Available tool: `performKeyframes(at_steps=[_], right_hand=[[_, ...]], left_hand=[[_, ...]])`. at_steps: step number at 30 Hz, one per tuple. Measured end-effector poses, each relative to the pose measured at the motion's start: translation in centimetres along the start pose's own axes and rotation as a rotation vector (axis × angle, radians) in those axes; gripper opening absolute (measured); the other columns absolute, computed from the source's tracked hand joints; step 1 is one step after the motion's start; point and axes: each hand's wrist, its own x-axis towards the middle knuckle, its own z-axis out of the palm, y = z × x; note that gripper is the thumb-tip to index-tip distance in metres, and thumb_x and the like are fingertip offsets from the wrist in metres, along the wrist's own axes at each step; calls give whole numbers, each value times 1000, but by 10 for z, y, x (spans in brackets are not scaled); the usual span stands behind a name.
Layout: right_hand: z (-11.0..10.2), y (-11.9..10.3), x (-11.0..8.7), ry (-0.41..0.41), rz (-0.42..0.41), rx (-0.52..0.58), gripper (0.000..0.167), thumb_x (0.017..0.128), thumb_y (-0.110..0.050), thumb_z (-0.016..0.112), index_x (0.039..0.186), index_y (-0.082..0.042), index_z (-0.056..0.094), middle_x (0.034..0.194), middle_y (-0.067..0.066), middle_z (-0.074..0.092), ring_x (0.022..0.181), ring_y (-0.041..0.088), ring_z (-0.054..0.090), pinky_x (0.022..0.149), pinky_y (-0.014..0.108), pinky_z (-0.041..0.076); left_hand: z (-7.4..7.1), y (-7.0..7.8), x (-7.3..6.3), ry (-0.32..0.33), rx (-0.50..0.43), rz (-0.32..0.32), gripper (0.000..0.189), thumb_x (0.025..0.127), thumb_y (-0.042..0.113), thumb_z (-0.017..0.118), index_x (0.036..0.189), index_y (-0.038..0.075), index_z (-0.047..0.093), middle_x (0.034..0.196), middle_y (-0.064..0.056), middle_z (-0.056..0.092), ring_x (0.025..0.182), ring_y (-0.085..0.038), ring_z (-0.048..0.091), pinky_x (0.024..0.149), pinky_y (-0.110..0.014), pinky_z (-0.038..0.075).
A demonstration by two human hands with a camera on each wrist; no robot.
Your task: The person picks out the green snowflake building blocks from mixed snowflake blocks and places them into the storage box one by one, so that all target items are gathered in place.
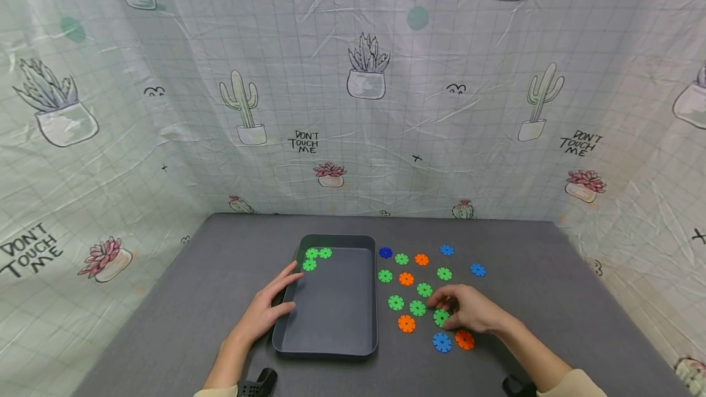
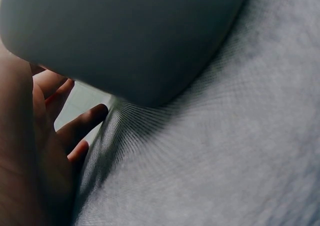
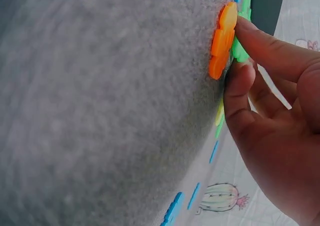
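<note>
A dark grey rectangular tray [image 1: 331,348] lies on the table, with three green notched discs [image 1: 310,264] in its far left corner. My left hand [image 1: 265,308] rests at the tray's left rim, its fingers spread and fairly straight; the left wrist view shows the tray's underside [image 2: 125,41] beside those fingers. Right of the tray, my right hand [image 1: 469,310] has thumb and fingertips at opposite edges of a green notched disc [image 1: 440,317]. From the right wrist, that green disc [image 3: 240,50] shows between the thumb and a finger, next to an orange disc [image 3: 223,42].
Loose notched discs surround the right hand: several green ones [image 1: 417,308], an orange disc [image 1: 465,340] and a light blue disc [image 1: 442,342] nearby, a dark blue disc [image 1: 385,252] by the tray. A printed cloth [image 1: 419,170] hangs behind the grey table [image 1: 187,323].
</note>
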Motion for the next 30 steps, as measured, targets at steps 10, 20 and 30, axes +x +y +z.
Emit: performKeyframes(at_steps=[10, 20, 30], right_hand=[[-3, -1, -2, -11, 24, 15, 23, 81, 2, 79, 102, -5, 77, 101, 4, 72, 78, 13, 60, 69, 29, 50], [-8, 0, 0, -24, -1, 66, 19, 88, -1, 74, 107, -2, 76, 103, 9, 73, 80, 14, 64, 71, 28, 52], [-10, -8, 8, 86, 80, 152, 26, 94, -10, 69, 115, 5, 71, 95, 9, 71, 81, 23, 63, 69, 34, 51]], left_hand=[[0, -1, 0, 12, 26, 5, 56, 90, 7, 68, 145, 4, 55, 163, -11, 31, 146, -42, 26, 104, -72, 25], [-1, 1, 0, -2, 4, -14, 58, 89, 6, 67, 145, 6, 55, 163, -10, 30, 147, -40, 26, 105, -72, 24], [0, 1, 0, 1, 9, -8, 57, 90, 7, 68, 145, 5, 55, 163, -9, 31, 147, -41, 26, 105, -71, 25]])
